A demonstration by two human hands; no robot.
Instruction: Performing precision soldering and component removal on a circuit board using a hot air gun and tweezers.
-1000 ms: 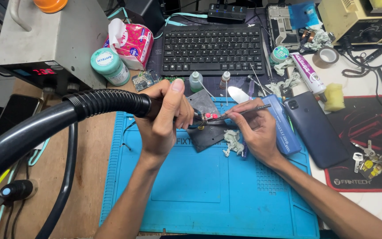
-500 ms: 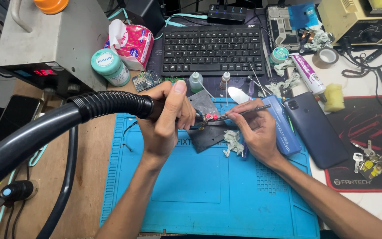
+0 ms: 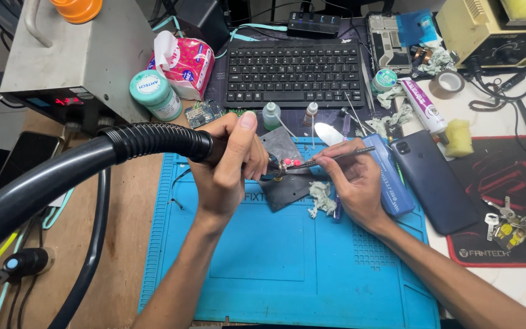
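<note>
Head view: a hot-air handle (image 3: 214, 149) on a black hose (image 3: 92, 164) is gripped in the left hand (image 3: 226, 164); tweezers (image 3: 336, 155) are pinched by the right hand (image 3: 351, 180) over a dark plate (image 3: 287, 176) on the blue mat (image 3: 275, 256), mid-tabletop. Nearby tissue scraps (image 3: 321, 198) could likely be scorched if the nozzle drifts.

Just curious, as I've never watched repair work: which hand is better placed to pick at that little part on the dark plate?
Probably the right hand: its tweezers already point at the part, while the left hand grips the hose tool.
</note>
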